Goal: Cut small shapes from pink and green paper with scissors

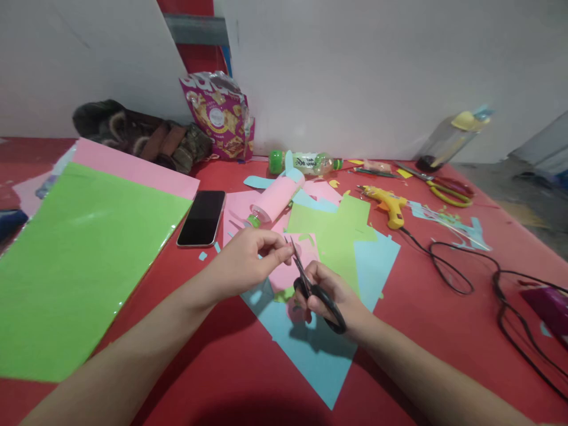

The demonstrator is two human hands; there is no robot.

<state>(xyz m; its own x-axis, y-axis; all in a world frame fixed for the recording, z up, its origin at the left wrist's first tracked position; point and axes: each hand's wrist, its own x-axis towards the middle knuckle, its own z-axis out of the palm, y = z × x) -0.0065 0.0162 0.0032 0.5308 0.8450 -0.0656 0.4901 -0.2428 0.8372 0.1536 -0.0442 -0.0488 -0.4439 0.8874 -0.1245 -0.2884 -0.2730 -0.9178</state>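
Note:
My right hand [331, 290] grips black-handled scissors [303, 273], fingers through the loops and blades slightly apart, pointing up and away. Just left of the blades, my left hand [252, 257] is closed in a pinch; whatever lies between its fingertips is too small to make out. Under both hands spread a blue paper sheet [306, 355], a green sheet [328, 222] with cut edges, and pink paper [284, 275]. Beyond my left hand lies a bottle wrapped in pink paper [277, 198], with light-blue paper fins and a green cap.
A phone [202, 218] and large green sheets [93, 254] lie left. A yellow glue gun [387, 204] with a trailing black cord [448, 242] lies right, near larger scissors [444, 188]. A snack bag [219, 115], a green-capped bottle [306, 163] and a clear container [452, 142] line the wall.

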